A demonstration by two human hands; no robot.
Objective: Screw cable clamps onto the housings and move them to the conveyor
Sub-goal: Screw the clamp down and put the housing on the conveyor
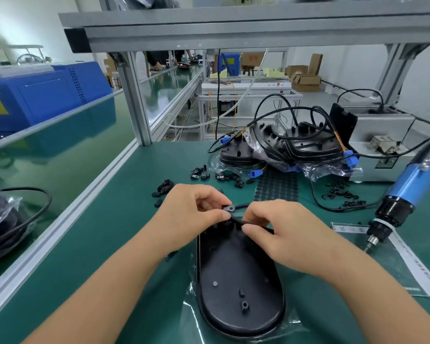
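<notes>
Cable clamp is pinched between thumb and fingers of the left hand over the far end of the black housing, which lies on the green bench. The black cable is pinched by the right hand. Loose clamps lie beyond; electric screwdriver hangs at right.

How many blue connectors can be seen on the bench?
3, maybe more hidden: one left of the stacked housings, one on the mat in front of them, one at their right.
</notes>
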